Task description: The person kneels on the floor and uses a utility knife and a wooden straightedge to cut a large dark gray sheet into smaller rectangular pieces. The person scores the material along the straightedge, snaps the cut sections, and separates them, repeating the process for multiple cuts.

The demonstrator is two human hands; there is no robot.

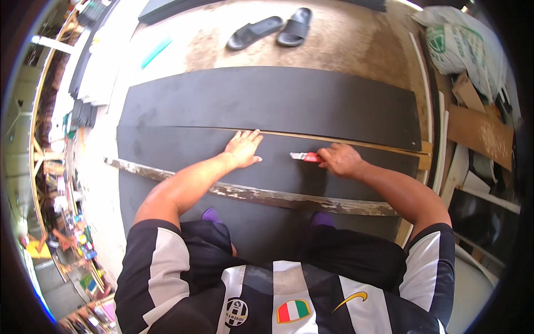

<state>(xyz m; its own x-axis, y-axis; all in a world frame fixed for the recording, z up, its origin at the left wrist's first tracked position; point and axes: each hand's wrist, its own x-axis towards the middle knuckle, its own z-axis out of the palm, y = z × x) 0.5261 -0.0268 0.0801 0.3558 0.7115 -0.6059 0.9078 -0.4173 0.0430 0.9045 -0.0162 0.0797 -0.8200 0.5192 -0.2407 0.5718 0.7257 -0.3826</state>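
My left hand (243, 149) lies flat with fingers spread on a dark grey sheet (183, 146), its fingertips at the seam beside a second dark panel (267, 94). In my right hand (342, 160) is a red utility knife (311, 157), closed in the fingers, its pale blade end pointing left. The knife is over the same sheet; whether its blade touches the surface I cannot tell. Nearer to me, a long worn strip (289, 198) with flaking paint crosses the sheet from left to right, passing under my forearms.
Two black slide sandals (255, 33) rest on the concrete floor beyond the panels. A stuffed white sack (464, 53), a brown cardboard piece (479, 133) and offcuts crowd the right side. Dark boards (84, 113) are stacked at left. Light wood (424, 161) shows at the panels' right end.
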